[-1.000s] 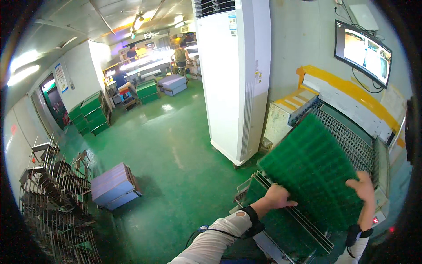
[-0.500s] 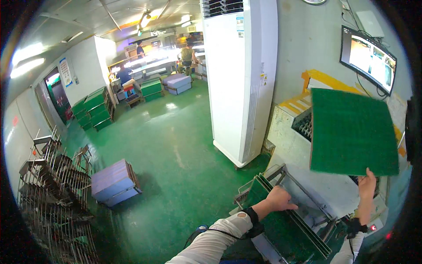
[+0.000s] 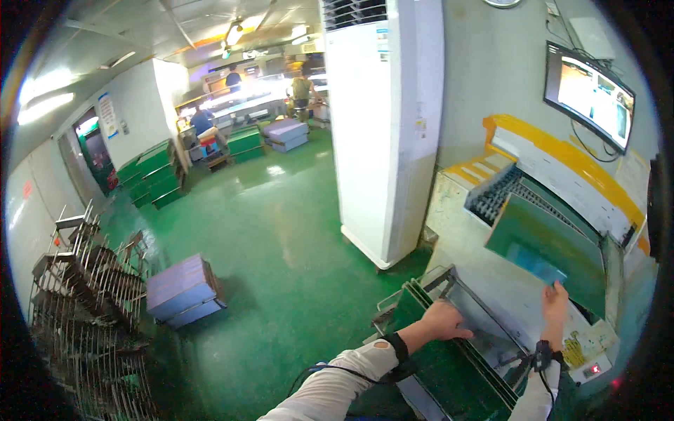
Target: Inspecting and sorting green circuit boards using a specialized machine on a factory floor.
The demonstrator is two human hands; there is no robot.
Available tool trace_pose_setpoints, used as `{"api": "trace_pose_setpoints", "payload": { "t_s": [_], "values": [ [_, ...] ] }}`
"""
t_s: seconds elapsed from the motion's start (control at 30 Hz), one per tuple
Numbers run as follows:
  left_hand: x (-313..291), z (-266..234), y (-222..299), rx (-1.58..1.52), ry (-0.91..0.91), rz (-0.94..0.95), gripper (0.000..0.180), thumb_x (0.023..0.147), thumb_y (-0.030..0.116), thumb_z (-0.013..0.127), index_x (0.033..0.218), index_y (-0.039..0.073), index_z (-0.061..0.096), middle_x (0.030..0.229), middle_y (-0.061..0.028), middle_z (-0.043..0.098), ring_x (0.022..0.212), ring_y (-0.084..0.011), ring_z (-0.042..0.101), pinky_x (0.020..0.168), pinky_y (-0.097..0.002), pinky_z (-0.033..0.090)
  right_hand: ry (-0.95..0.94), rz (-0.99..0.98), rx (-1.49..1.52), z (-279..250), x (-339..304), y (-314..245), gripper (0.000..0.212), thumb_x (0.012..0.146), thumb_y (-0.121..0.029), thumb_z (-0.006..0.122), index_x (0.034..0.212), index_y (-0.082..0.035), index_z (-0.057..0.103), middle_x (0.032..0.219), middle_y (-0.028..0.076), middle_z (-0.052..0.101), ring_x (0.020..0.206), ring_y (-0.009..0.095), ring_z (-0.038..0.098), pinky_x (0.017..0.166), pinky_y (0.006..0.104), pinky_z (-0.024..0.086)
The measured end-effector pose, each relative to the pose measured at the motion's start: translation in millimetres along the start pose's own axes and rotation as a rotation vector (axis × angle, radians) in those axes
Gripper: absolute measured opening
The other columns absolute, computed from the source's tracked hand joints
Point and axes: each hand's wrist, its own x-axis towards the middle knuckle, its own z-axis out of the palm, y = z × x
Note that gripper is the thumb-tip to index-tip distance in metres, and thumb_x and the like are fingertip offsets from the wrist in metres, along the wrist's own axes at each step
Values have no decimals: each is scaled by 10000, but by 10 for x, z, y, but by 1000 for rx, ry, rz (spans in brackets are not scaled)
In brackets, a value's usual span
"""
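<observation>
My right hand pinches the near edge of a thin green panel, which lies low over the roller bed of a machine, its surface reflecting light. My left hand is closed over the upper edges of several green panels standing side by side in a metal-framed rack. The fingers of that hand are partly hidden behind the panels. Both wrists wear dark bands with cables.
The machine's rollers run under a yellow-edged cover. A tall white air conditioner stands ahead, with a screen on the right wall. Left are a purple-topped stack and metal racks. People sit at far benches.
My right hand has lowered the raised green panel onto the machine, tipping it flatter and uncovering the rollers and yellow-edged cover behind. My left hand has stayed at the rack.
</observation>
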Motion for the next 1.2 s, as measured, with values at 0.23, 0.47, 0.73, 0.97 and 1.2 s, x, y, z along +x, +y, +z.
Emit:
{"api": "trace_pose_setpoints", "payload": {
  "t_s": [0.23, 0.47, 0.73, 0.97, 1.2],
  "values": [
    [-69, -88, -32, 47, -80, -91, 763, 888, 812, 487, 815, 109, 773, 831, -152, 730, 870, -363, 713, 807, -496, 528, -195, -514, -914, 846, -345, 303, 313, 934, -83, 731, 1210, 27, 633, 1120, 164, 689, 973, 249, 705, 839, 361, 590],
    [-57, -138, 18, 56, -22, -44, 738, 874, 802, 523, 766, 112, 762, 767, -133, 712, 833, -354, 702, 804, -472, 496, 142, 253, 346, 1358, -236, 258, 194, 962, -112, 702, 1045, -33, 546, 1033, 129, 614, 892, 310, 638, 847, 457, 614],
    [-59, -30, -46, 56, 26, -34, 715, 872, 784, 551, 745, 115, 770, 745, -126, 703, 815, -342, 700, 820, -465, 486, 42, 433, 195, 1448, -223, -147, 351, 1029, -302, 617, 1160, 22, 583, 1108, 190, 700, 916, 318, 734, 711, 384, 630],
    [-15, -83, 9, 62, -3, -55, 704, 872, 784, 548, 789, 129, 792, 745, -112, 704, 816, -322, 700, 822, -455, 484, -28, 573, -106, 1400, -332, -329, 433, 1036, -378, 586, 1121, 42, 645, 1054, 190, 756, 841, 264, 746, 610, 319, 596],
    [11, -55, 18, 67, -15, -33, 695, 876, 778, 549, 793, 133, 795, 773, -99, 712, 852, -306, 696, 834, -448, 477, -99, -195, -991, 1466, -218, -291, 330, 951, -379, 674, 1070, -77, 728, 1100, 130, 759, 968, 285, 715, 740, 419, 556]
  ]
}}
